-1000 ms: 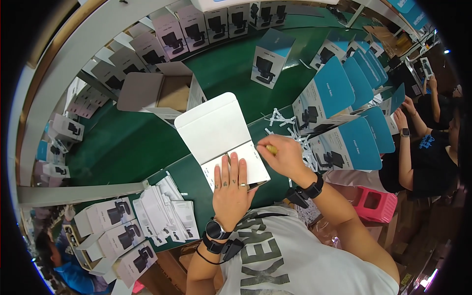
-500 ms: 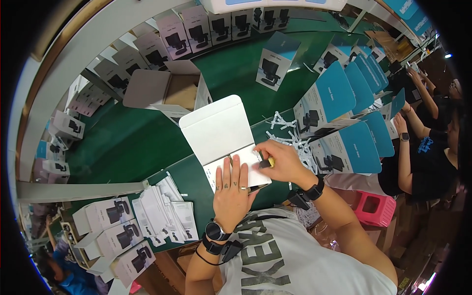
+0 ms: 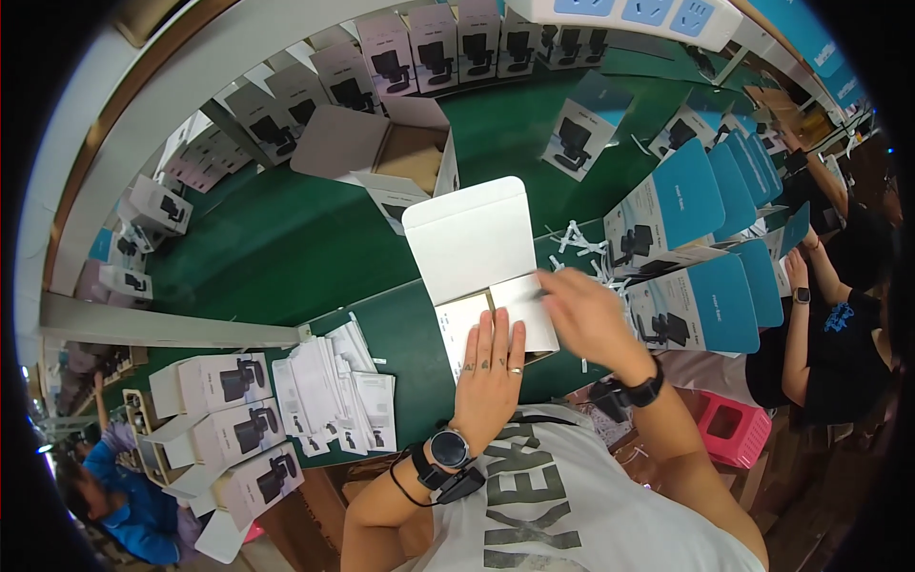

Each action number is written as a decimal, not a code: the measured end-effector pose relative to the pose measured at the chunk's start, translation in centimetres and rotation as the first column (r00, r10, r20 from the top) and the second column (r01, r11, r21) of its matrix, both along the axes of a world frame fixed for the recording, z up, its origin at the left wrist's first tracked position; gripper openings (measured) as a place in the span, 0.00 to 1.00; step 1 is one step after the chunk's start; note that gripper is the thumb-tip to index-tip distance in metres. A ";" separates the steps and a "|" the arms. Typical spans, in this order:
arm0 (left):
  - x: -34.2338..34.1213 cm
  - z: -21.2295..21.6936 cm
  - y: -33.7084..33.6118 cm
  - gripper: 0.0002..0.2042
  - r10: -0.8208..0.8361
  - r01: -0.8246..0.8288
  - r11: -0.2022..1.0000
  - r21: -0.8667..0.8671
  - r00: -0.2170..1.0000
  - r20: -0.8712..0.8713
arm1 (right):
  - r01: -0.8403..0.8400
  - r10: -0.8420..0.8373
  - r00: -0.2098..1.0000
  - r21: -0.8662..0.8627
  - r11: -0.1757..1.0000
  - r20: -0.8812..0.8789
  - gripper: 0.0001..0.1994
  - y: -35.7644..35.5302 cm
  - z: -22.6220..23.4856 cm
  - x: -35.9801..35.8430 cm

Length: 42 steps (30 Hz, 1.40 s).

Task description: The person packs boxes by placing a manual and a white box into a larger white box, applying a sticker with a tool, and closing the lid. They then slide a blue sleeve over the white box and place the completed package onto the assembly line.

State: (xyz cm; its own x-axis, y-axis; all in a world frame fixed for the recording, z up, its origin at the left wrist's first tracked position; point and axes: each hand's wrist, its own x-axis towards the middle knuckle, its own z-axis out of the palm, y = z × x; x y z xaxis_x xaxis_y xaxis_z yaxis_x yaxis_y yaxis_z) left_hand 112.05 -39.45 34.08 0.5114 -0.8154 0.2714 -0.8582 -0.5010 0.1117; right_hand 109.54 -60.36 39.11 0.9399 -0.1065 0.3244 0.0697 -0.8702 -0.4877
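Observation:
A white carton (image 3: 469, 238) lies in front of me with its lid flap raised. White inner pieces (image 3: 530, 315) fill its opening. My left hand (image 3: 490, 381) rests flat on them, fingers stretched out. At the carton's right edge my right hand (image 3: 593, 319) is closed and blurred by motion. A small dark tool (image 3: 536, 294) pokes out at its fingertips; most of it is hidden, so its exact kind is unclear.
Folded printed leaflets (image 3: 334, 391) are stacked at the left, beside several printed cartons (image 3: 243, 381). Paper strips (image 3: 577, 238) lie right of the carton, near blue-flapped cartons (image 3: 672, 300). A larger open carton (image 3: 338, 143) stands behind. Co-workers' arms (image 3: 796, 305) are at far right.
The whole view has shifted, so things sit farther right. My right hand has moved slightly along the carton's right edge and its tool's yellow part no longer shows. My left hand stays on the contents.

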 end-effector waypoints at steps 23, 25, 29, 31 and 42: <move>0.2 -2.3 2.5 0.18 -0.053 0.059 0.998 0.013 0.958 -0.283 | -0.263 0.263 0.963 0.001 0.965 0.060 0.10 9.5 -2.5 7.1; 0.4 -1.9 2.5 0.20 -0.052 0.069 0.997 0.035 0.930 -0.364 | -0.265 0.261 0.964 0.070 0.962 0.053 0.10 8.8 -2.0 6.5; 3.3 -0.6 2.6 0.24 -0.141 0.128 0.974 -0.185 0.988 -0.062 | -0.081 0.002 0.976 0.356 0.931 0.216 0.08 4.1 -0.5 4.7; 3.6 -0.8 2.7 0.25 -0.152 0.137 0.972 -0.192 0.986 -0.068 | 0.253 -0.291 0.945 0.229 0.940 0.148 0.12 -0.7 0.1 3.4; 2.2 2.8 1.8 0.27 -0.076 0.039 0.985 -0.167 0.972 -0.221 | 0.006 0.086 0.996 0.949 0.315 -0.035 0.16 -2.5 -1.5 2.0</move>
